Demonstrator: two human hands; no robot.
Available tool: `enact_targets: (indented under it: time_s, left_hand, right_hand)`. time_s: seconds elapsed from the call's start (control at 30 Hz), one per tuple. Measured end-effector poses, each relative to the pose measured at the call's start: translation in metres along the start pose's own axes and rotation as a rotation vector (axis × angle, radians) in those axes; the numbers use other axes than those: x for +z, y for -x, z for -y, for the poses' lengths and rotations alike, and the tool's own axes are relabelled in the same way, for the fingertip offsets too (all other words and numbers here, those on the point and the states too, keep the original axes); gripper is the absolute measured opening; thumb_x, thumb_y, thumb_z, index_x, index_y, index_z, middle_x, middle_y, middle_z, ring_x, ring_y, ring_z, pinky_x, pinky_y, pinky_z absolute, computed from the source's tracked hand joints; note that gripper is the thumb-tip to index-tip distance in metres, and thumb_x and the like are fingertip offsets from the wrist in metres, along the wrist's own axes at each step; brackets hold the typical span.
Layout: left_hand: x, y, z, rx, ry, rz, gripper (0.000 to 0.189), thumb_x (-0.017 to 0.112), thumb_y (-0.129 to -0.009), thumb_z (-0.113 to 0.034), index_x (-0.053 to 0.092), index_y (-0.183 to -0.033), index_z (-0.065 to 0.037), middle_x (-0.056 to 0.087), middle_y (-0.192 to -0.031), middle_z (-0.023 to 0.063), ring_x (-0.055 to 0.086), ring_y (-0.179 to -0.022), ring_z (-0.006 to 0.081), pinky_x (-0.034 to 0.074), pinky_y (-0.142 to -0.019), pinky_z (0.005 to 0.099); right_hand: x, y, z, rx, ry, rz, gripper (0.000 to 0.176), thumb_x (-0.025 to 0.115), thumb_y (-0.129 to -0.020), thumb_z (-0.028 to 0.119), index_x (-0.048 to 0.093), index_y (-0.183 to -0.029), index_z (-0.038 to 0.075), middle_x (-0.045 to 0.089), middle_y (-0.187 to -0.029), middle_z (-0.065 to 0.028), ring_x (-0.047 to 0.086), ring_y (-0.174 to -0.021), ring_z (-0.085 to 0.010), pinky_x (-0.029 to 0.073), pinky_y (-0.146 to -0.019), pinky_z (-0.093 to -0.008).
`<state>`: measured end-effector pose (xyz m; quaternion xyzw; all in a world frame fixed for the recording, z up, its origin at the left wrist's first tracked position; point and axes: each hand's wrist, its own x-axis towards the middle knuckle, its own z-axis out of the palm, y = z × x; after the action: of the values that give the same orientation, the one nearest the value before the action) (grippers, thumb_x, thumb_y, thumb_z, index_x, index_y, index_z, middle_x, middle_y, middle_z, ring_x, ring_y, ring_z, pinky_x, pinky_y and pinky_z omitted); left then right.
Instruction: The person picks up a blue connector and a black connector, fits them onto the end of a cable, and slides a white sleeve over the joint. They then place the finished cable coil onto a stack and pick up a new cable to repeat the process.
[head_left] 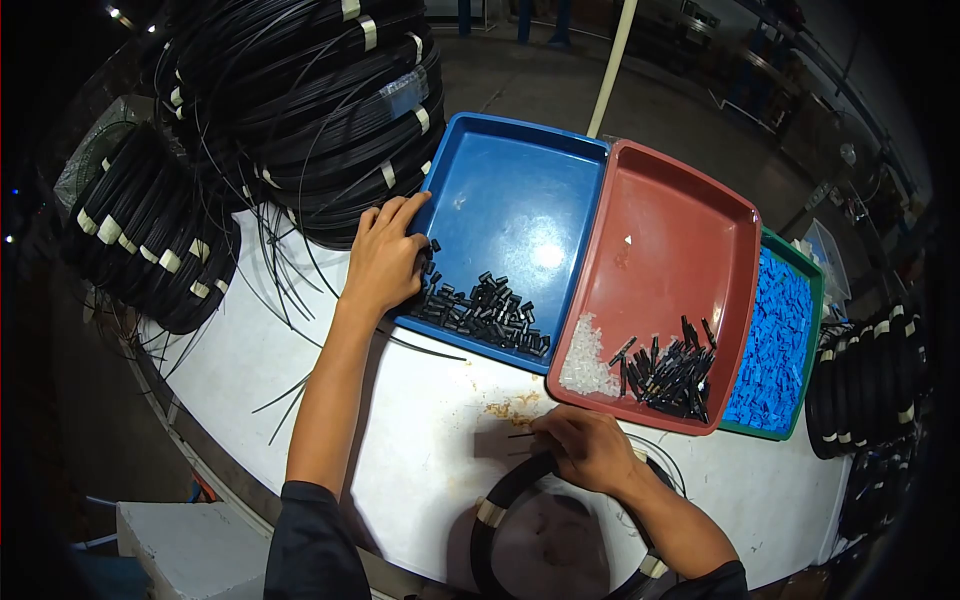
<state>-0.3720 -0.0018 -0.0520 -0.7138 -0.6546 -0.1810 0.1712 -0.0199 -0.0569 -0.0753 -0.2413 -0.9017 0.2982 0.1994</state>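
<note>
My left hand [385, 252] is at the left rim of the blue tray [520, 200], its fingers bent over the edge; whether it holds something is hidden. Small black pieces [485, 315] are heaped along that tray's near side. Below the red tray [670, 235], my right hand [585, 448] is closed on the thin end of a black cable from a coil [485, 545] bound with pale tape. The coil lies on the white table in front of me. Clear pieces [588, 362] and longer black pieces [670, 372] lie in the near part of the red tray.
A green tray [812, 345] of blue pieces [768, 345] adjoins the red one on the right. Tall stacks of black coils [320, 110] rise at the back left, with more coils [865, 380] at the right. Loose cable ends stick out over the white table [240, 385].
</note>
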Motion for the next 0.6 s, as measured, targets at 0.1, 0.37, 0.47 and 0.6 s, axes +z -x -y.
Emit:
enact_targets:
  time_s: [0.1, 0.37, 0.47, 0.6]
  left_hand:
    - [0.000, 0.000, -0.002, -0.018, 0.044, -0.012, 0.023, 0.080, -0.068, -0.005, 0.082, -0.091, -0.006, 0.053, -0.148, 0.0093, 0.045, -0.136, 0.0291, 0.034, -0.112, 0.0465]
    - [-0.006, 0.002, -0.013, -0.008, 0.141, -0.059, 0.020, 0.080, -0.069, -0.003, 0.075, -0.088, -0.005, 0.061, -0.138, 0.0072, 0.051, -0.131, 0.0273, 0.035, -0.108, 0.0456]
    - [-0.011, 0.003, -0.032, 0.025, 0.385, -0.186, 0.016, 0.077, -0.072, -0.005, 0.070, -0.086, -0.006, 0.074, -0.109, 0.0058, 0.064, -0.109, 0.0241, 0.041, -0.097, 0.0401]
    - [-0.015, 0.009, -0.066, -0.021, 0.562, -0.171, 0.015, 0.078, -0.073, -0.004, 0.072, -0.086, -0.003, 0.074, -0.085, 0.0123, 0.070, -0.079, 0.0289, 0.051, -0.079, 0.0381]
  right_hand:
    - [0.000, 0.000, 0.000, -0.027, 0.016, -0.013, 0.023, 0.072, -0.079, -0.001, 0.067, -0.101, 0.005, 0.068, -0.084, -0.0109, 0.070, -0.074, -0.0327, 0.056, -0.063, -0.0419]
    - [0.002, 0.001, -0.001, 0.007, -0.019, 0.002, 0.019, 0.071, -0.081, 0.002, 0.067, -0.099, 0.007, 0.066, -0.082, -0.0103, 0.069, -0.076, -0.0325, 0.055, -0.065, -0.0409]
    - [0.006, 0.002, -0.001, -0.034, 0.048, -0.057, 0.012, 0.069, -0.086, 0.005, 0.065, -0.097, 0.007, 0.064, -0.081, -0.0113, 0.068, -0.076, -0.0325, 0.054, -0.066, -0.0408]
    - [0.004, 0.006, 0.001, -0.097, 0.088, -0.076, 0.007, 0.062, -0.092, 0.008, 0.061, -0.097, 0.004, 0.062, -0.084, -0.0136, 0.066, -0.079, -0.0341, 0.053, -0.070, -0.0438]
